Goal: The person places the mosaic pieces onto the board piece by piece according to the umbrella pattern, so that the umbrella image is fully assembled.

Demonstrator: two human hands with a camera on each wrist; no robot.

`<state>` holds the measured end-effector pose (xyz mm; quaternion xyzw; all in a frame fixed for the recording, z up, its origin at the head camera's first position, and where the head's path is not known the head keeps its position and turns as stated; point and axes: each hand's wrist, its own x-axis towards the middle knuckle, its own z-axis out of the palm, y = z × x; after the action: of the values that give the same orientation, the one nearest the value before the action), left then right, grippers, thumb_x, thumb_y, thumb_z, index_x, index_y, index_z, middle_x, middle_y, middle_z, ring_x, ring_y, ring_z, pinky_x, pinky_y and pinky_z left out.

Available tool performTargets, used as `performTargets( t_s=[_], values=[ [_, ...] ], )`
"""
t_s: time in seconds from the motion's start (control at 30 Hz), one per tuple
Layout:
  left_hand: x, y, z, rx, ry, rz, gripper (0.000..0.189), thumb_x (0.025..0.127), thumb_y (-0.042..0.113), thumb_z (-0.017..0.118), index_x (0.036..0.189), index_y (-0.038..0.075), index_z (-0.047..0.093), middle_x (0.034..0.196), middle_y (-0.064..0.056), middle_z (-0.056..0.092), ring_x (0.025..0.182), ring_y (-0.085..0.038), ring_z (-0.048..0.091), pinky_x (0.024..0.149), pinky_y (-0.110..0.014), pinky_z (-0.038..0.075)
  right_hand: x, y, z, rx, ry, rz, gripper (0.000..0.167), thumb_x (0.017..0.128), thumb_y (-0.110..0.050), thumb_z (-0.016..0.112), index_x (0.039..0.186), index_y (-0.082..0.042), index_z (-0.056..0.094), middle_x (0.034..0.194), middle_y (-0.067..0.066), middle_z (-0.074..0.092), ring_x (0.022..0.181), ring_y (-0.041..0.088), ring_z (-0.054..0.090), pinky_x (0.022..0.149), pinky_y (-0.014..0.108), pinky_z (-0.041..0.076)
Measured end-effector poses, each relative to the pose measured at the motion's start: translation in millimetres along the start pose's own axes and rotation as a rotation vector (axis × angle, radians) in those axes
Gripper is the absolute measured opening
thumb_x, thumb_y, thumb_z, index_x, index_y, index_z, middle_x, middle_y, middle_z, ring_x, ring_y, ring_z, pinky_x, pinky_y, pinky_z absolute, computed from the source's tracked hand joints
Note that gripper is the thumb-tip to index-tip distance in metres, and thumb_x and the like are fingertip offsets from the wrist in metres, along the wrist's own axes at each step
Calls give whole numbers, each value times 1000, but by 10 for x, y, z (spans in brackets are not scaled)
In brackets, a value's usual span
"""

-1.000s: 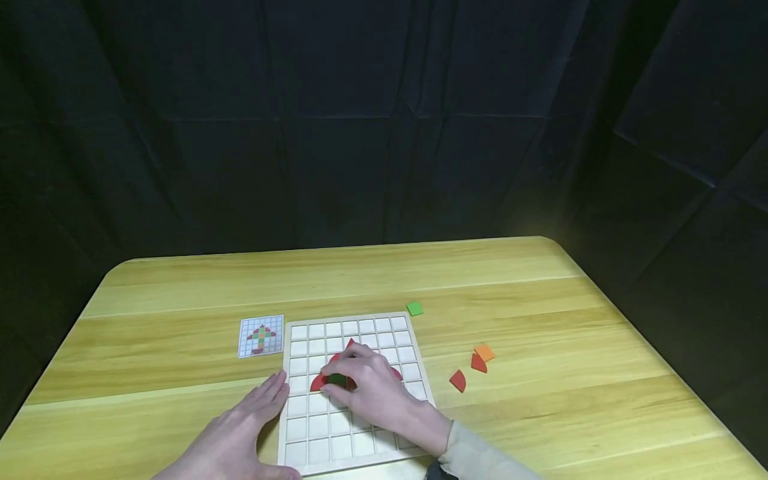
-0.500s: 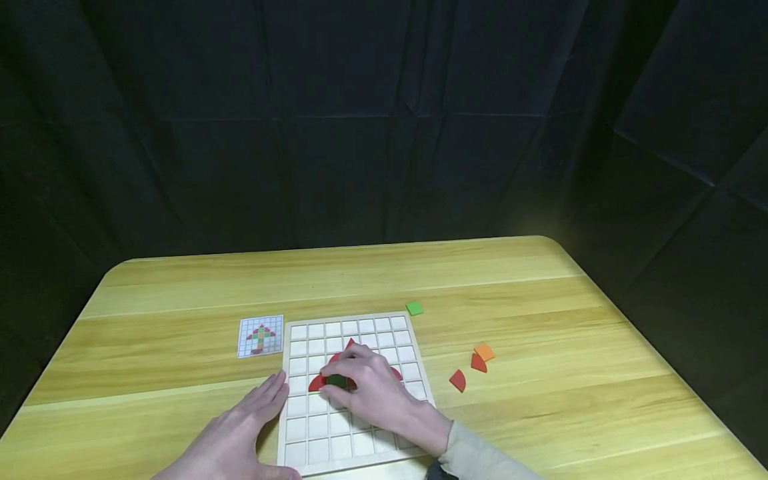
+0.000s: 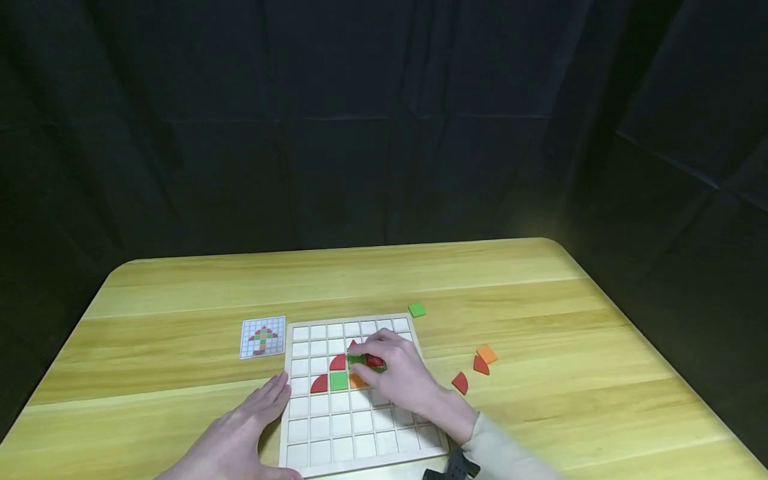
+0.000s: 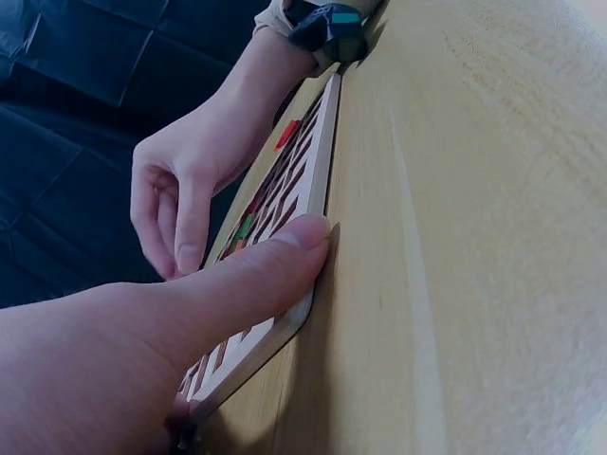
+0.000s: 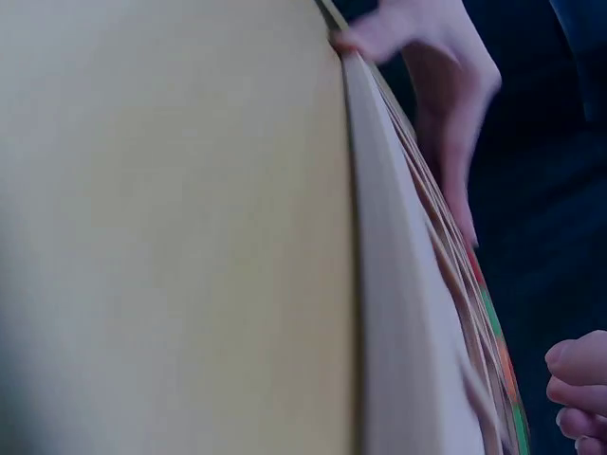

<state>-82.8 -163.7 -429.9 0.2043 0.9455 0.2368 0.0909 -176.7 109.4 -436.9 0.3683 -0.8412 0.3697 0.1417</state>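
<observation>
On grid board (image 3: 312, 437), red, green, orange tiles (image 3: 339, 381).

You have no readable text, numbers or brand marks here, the pattern card (image 3: 262, 337) carries only a coloured grid picture, the wooden grid board (image 3: 312, 460) is unlabelled

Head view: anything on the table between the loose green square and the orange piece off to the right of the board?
Nothing: bare table between green square and orange piece, per the head view.
</observation>
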Motion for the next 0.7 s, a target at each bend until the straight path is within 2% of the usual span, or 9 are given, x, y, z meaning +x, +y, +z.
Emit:
performTargets(
  t_s=[0.23,0.4,0.53,0.7],
  values=[
    [-1,-3,5,0,7,-8,123,64,82,70,149,-2,41,162,-15,32,145,-37,36,104,-54,46,-25,393,-288,-41,28,117,21,84,-7,80,104,-6,77,95,7,70,84,17,67,67,24,57],
    [-7,5,5,4,5,-11,123,64,82,70,149,-2,41,161,-15,33,145,-37,36,102,-55,48,-28,680,-506,-108,83,220,23,85,-8,79,107,-7,77,99,9,73,90,23,68,71,35,58],
    [2,16,2,-13,-15,-26,124,64,82,70,150,-2,41,162,-15,32,145,-38,35,103,-56,46,-53,850,-644,-135,83,288,28,85,-10,79,113,-6,74,107,12,73,100,28,68,81,43,58],
    [2,20,-3,-12,-19,-30,124,64,82,70,150,-1,41,162,-15,31,146,-38,35,103,-56,46,-76,955,-739,-175,22,339,40,88,-16,77,126,-7,69,119,13,69,114,31,63,94,50,52]
  ],
)
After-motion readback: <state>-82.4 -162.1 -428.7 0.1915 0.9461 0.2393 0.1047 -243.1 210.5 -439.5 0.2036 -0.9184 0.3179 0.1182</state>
